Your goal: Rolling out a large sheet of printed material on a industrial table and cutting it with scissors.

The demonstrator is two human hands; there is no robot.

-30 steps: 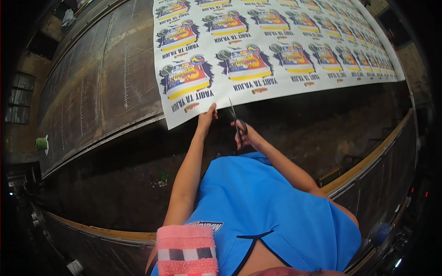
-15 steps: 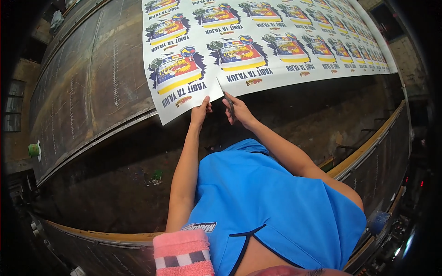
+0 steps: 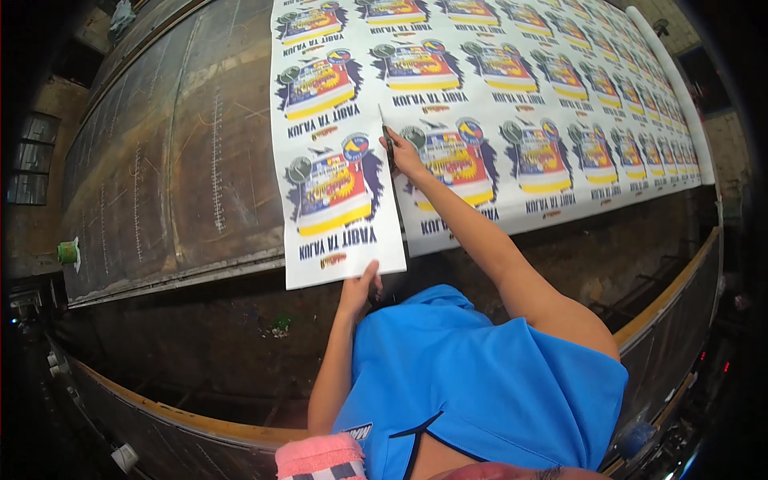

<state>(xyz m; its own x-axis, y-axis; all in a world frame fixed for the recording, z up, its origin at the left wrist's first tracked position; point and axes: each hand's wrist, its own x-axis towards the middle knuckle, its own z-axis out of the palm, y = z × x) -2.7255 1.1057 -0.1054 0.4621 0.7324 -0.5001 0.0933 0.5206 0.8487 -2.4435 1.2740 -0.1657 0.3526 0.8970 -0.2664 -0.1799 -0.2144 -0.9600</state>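
One green container (image 3: 69, 253) (contents unclear); left fingers (image 3: 370, 272) pinch sheet (image 3: 512, 108), right fingers (image 3: 400, 146) grip scissors (image 3: 390, 150).

Workshop, most likely printing; long dark metal-looking table (image 3: 176, 160), scratched and stained, rows of tick-like marks across the top; big white sheet (image 3: 512, 100) over it, same colour design printed in rows; another long wood-edged table (image 3: 680, 316) behind the worker, aisle between; dark grimy floor (image 3: 200, 352) with litter (image 3: 278, 326); paned window (image 3: 34, 156) in a dingy wall; too worn and industrial for an office or home
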